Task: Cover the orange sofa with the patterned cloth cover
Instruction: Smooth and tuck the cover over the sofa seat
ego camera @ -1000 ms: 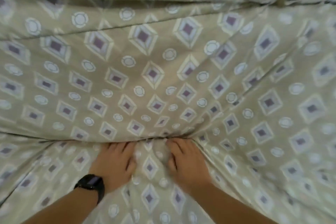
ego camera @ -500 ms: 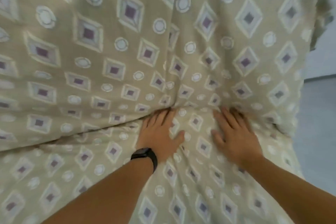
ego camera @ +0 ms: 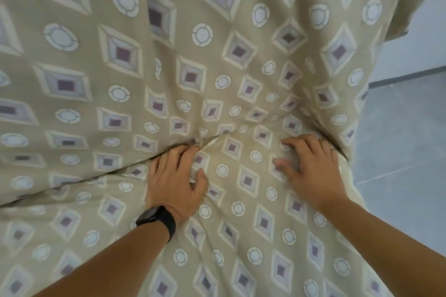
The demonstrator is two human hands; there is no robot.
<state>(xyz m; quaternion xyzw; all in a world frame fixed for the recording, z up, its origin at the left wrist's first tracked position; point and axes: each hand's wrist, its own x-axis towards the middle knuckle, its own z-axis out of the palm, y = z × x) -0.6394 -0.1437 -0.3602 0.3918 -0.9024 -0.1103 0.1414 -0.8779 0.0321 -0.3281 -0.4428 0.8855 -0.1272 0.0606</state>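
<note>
The beige patterned cloth cover with purple-centred diamonds and pale circles (ego camera: 241,60) fills nearly the whole head view, draped over the sofa's back and seat; no orange upholstery shows anywhere. A deep crease runs across the cloth from the lower left up to the middle, where back meets seat. The left hand (ego camera: 175,179) lies palm down on the cloth with its fingertips pushed into that crease; its fingers are bent against the fabric and the thumb presses a small fold, but whether the grip is clamped on cloth cannot be told. A black wristwatch (ego camera: 156,220) sits on the left wrist. The right hand (ego camera: 311,167) rests spread on the cloth near the cover's right edge, fingers apart and slightly arched, pressing down. Grey tiled floor (ego camera: 405,142) shows at the right.
</note>
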